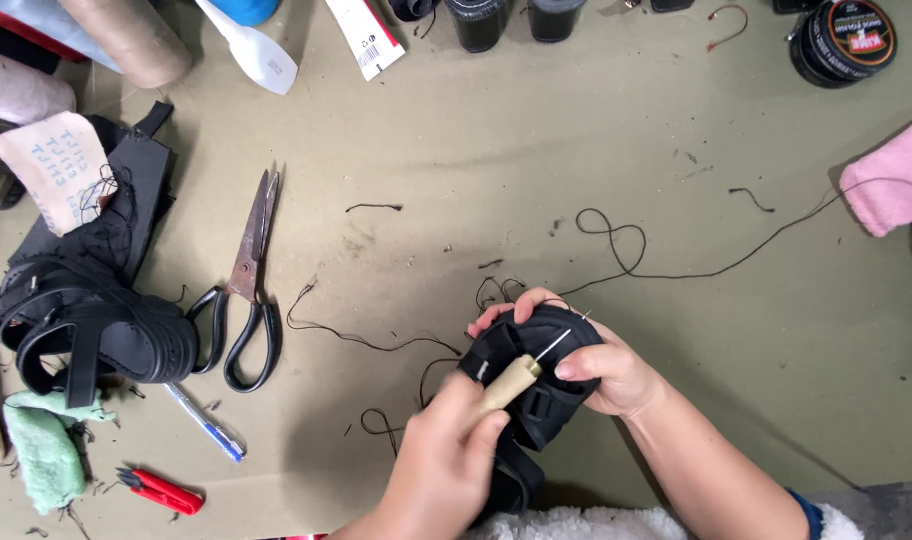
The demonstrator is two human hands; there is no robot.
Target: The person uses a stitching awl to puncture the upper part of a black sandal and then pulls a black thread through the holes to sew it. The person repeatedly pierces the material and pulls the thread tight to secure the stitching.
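On a drab green worktable (576,130), seen from the head camera, a black sandal (536,375) is gripped in the right hand (601,370) near the front edge, while a wooden-handled awl (516,380) is clasped in the left hand (446,460). Black thread (676,272) trails away; scissors (248,290) lie well apart.

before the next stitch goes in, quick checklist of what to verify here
1. Left hand grips the awl by its wooden handle: ok.
2. Right hand steadies the black sandal: ok.
3. Fingers clear of the needle tip: cannot tell, the thumb lies close.
4. Black thread free of tangles: not ok, it loops on the table.
5. Scissors within reach, on the table to the left: ok.
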